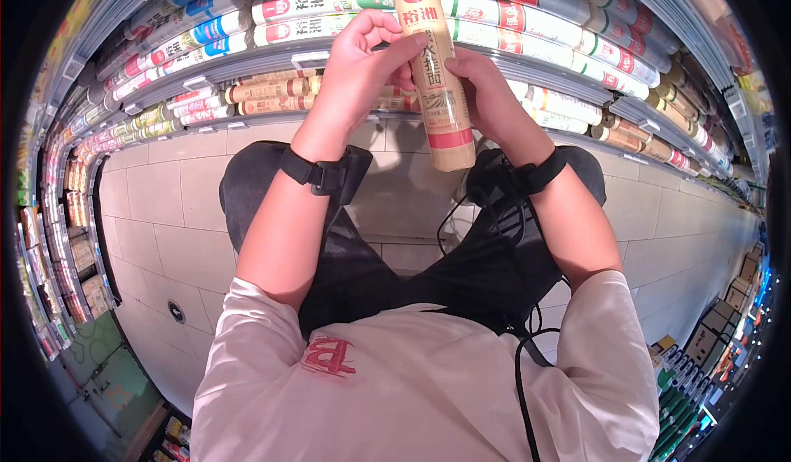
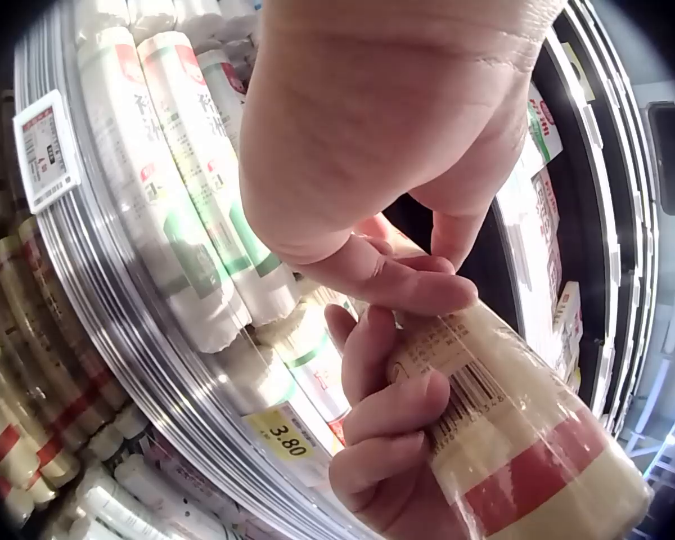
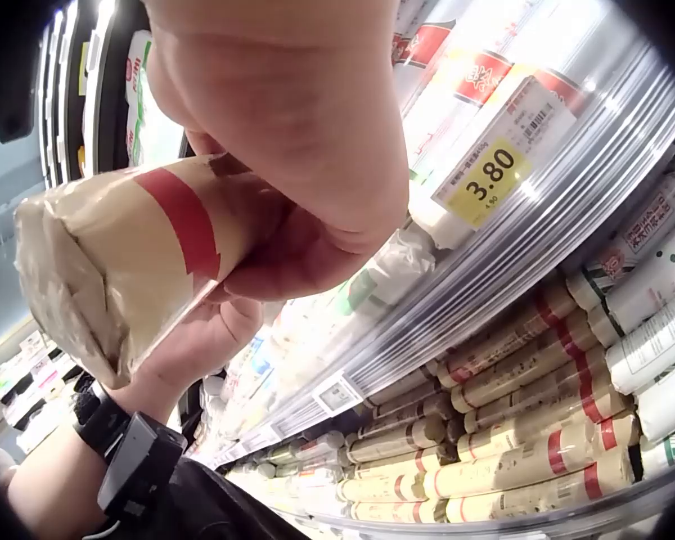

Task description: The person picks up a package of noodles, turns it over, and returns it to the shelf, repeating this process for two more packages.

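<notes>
Pack [image 1: 432, 75]: a long round noodle roll in beige paper. Red logo near the top, dark characters down its length, red band close to the lower end; the left wrist view shows a barcode above that band. It stands nearly upright in the head view, held in the air in front of the shelves [image 1: 247, 57], top end cut off by the frame edge, lower end free above the tiled floor [image 1: 165, 215]. Left hand [image 1: 358, 63] is raised, palm towards the pack, its fingers [image 1: 404, 46] laid across the front near the upper-middle and the thumb tucked in behind, pinching it. Right hand [image 1: 482, 87] comes in from the other side at about the same height; its fingers [image 2: 388, 405] are curled close round the roll just above the red band, a full grip. Both forearms rise steeply from the elbows, each with a black strap [image 1: 317, 172] at the wrist. Behind the hands the shelves carry rows of similar rolls [image 1: 272, 91] lying on their sides, white ones above, beige ones with red bands below. A yellow price tag [image 3: 489, 180] reading 3.80 sits on the shelf rail just beside the right hand.
</notes>
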`<act>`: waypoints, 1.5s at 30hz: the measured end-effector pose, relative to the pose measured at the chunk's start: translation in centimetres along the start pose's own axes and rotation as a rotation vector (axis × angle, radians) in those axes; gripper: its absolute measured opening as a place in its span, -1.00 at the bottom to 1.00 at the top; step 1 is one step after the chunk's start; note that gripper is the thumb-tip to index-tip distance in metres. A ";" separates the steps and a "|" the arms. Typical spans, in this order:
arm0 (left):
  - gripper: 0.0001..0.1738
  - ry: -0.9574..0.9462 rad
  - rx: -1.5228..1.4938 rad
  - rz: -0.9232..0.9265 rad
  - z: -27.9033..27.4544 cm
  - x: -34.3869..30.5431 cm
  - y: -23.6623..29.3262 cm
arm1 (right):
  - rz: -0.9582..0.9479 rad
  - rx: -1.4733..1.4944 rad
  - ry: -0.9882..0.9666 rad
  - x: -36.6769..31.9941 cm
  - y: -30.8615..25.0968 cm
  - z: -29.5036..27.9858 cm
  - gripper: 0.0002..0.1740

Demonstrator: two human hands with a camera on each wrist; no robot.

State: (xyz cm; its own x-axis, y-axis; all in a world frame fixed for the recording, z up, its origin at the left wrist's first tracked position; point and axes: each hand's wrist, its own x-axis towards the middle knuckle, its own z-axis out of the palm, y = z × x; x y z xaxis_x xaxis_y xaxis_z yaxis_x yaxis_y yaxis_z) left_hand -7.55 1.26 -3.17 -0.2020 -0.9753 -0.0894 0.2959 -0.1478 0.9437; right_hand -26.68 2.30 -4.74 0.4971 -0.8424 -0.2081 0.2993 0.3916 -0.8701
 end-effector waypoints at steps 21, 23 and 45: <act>-0.83 0.137 -0.054 0.332 2.1 -1.6 -1.0 | 0.149 -0.523 -0.078 1.2 3.5 0.2 -0.45; -0.84 0.108 -0.087 0.221 3.1 -2.8 0.0 | 0.041 -0.517 -0.113 1.3 7.2 -1.8 -0.31; -0.77 0.312 0.036 0.306 0.6 -2.4 0.3 | -0.388 -1.949 0.326 21.3 19.9 -8.4 -0.32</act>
State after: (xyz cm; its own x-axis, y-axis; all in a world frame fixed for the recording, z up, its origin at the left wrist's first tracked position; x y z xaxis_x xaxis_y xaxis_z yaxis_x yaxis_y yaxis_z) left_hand -7.52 3.63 -2.44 0.1835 -0.9769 0.1095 0.2647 0.1564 0.9516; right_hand -16.98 -10.99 -30.24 0.4307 -0.8775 0.2107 -0.8903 -0.4514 -0.0600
